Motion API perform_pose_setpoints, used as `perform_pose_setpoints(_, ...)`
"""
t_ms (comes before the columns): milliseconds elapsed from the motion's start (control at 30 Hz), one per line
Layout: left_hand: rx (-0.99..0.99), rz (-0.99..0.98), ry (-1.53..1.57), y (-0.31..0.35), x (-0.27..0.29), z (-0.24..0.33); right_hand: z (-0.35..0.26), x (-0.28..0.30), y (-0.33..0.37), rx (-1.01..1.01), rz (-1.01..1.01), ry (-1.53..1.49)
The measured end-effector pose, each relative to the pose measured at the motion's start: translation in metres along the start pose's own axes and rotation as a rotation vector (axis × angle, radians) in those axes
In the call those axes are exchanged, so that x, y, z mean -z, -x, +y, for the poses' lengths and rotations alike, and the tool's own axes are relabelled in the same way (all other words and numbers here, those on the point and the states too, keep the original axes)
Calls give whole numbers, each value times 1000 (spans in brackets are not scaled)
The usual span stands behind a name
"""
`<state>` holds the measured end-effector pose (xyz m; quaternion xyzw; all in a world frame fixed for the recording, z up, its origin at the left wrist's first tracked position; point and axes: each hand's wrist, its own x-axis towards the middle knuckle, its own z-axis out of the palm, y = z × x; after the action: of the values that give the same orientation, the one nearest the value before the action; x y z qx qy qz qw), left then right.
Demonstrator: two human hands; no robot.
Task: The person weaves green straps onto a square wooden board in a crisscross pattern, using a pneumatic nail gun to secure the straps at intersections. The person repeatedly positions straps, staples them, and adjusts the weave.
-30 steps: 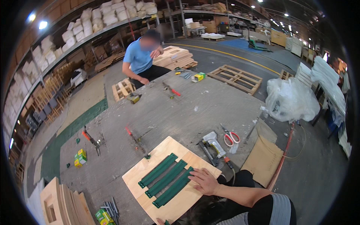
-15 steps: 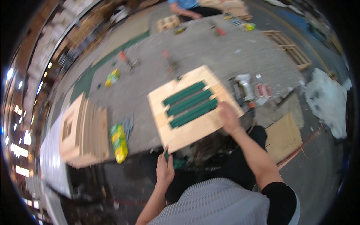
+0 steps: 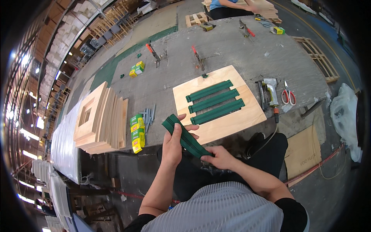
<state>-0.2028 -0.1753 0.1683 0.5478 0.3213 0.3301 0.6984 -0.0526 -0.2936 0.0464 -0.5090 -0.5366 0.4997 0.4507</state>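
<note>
A dark green webbing strap (image 3: 188,140) spans my two hands, slanting down from left to right in front of the table edge. Its upper end lies in my left hand (image 3: 172,145), thumb pressed on it and other fingers partly spread. My right hand (image 3: 221,157) pinches the lower end. Just beyond lies a square plywood frame (image 3: 247,119) on the table, its near edge close to my left fingers. Three green straps (image 3: 214,103) cross the frame's opening side by side. At the frame's far edge, a red-handled toggle clamp (image 3: 198,58) stands on the table.
To the left stands a stack of wooden frames (image 3: 102,120), beside green-yellow boxes (image 3: 137,133) and loose staple strips (image 3: 148,116). A staple gun (image 3: 271,92) with a hose and red-handled scissors (image 3: 288,96) lie right of the frame. Across the table sits another person (image 3: 228,5).
My right hand has left the frame's right side and now grips the strap's lower end. My left hand has risen with the strap, which is now stretched between both hands.
</note>
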Motion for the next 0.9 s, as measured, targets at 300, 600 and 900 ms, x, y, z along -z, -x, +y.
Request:
perform_pose_setpoints(300, 160, -83, -425, -97, 34, -57, 37, -3, 28, -293, 228, -322)
perform_pose_setpoints(600, 56, -183, -1005, -176, 32, -107, 77, 1, 31, -273, 429, 134)
perform_pose_setpoints(900, 102, -121, -929, -172, 41, -117, 7, 11, -42, -392, 394, -738)
